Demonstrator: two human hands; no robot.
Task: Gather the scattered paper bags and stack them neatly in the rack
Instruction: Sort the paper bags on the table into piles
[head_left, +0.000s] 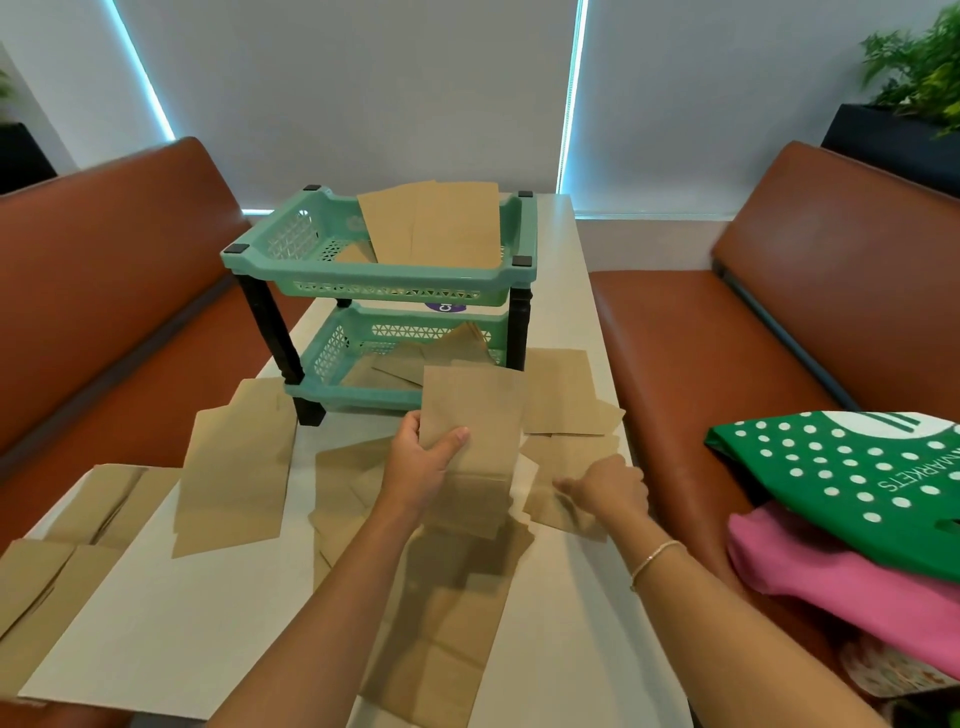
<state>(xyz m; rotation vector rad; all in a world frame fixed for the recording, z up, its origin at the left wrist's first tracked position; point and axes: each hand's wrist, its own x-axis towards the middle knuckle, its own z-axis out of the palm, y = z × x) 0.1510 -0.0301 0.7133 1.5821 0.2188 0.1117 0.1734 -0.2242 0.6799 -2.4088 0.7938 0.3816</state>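
Note:
A teal two-tier rack (311, 270) with black legs stands at the far end of the white table (171, 613). Brown paper bags (441, 223) lie in its top tray, and more bags (410, 364) lie in the bottom tray. My left hand (423, 462) grips a flat brown paper bag (472, 410), held up just in front of the rack. My right hand (608, 491) rests on a bag (550, 512) lying on the table, fingers pinching its edge. Several other bags (234, 467) lie scattered across the table.
Brown padded benches (104, 291) flank the table on both sides. On the right bench (685, 332) lie a green dotted bag (852, 467) and a pink bag (841, 587). Flattened cardboard (47, 582) covers the table's near left corner.

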